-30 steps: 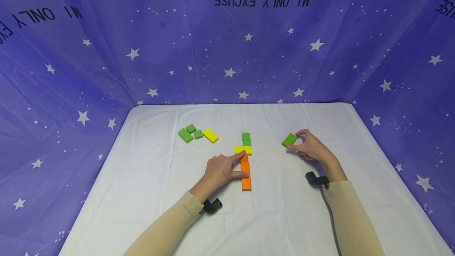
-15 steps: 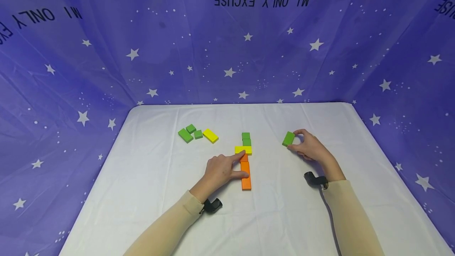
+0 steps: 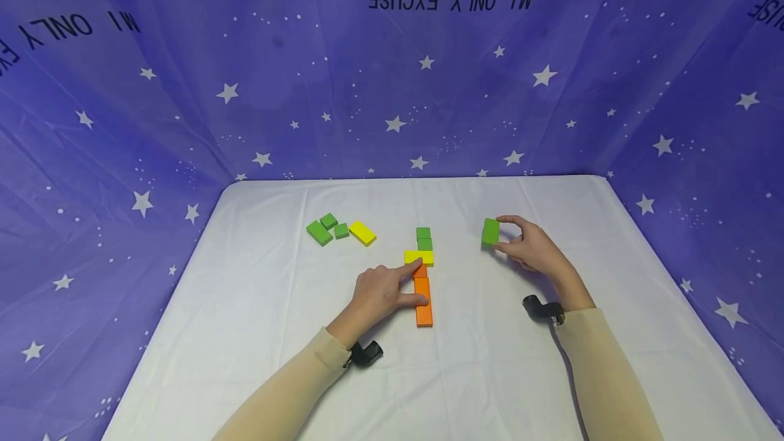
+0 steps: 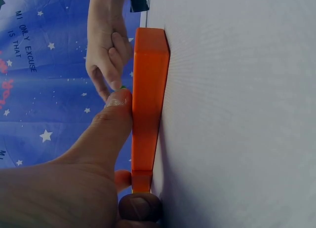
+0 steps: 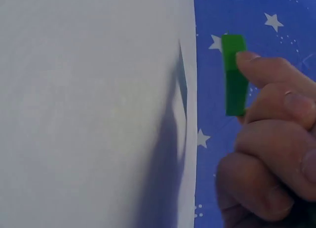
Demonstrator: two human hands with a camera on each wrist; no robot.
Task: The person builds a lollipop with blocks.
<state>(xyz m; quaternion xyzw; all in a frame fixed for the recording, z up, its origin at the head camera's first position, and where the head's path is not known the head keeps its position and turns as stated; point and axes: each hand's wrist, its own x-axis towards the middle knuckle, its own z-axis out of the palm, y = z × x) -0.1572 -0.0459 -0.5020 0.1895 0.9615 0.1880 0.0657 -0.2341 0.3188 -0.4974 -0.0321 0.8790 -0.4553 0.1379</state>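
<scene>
A green rectangular block [image 3: 491, 231] is pinched between thumb and finger of my right hand [image 3: 531, 245], held above the table on the right; the right wrist view shows the green block [image 5: 235, 75] raised over the cloth. My left hand [image 3: 381, 291] rests on a row of flat blocks at mid-table, index fingertip on the crosswise yellow block [image 3: 410, 256], thumb on the long orange block [image 3: 424, 315]. Between these lies a small orange block [image 3: 420, 271], partly covered. Two small green blocks [image 3: 424, 233] continue the row beyond the yellow one. The left wrist view shows the thumb against the orange block [image 4: 149, 104].
Left of the row lie a loose green rectangular block [image 3: 319, 233], two small green blocks [image 3: 329, 221] and a yellow block [image 3: 363, 233]. A white cloth covers the table [image 3: 257, 332]. A starry purple curtain [image 3: 343, 87] encloses it. A cable hangs beside the right forearm.
My right hand has turned the green block more upright in its pinch, raised it and moved slightly left. The left hand and the row have stayed put.
</scene>
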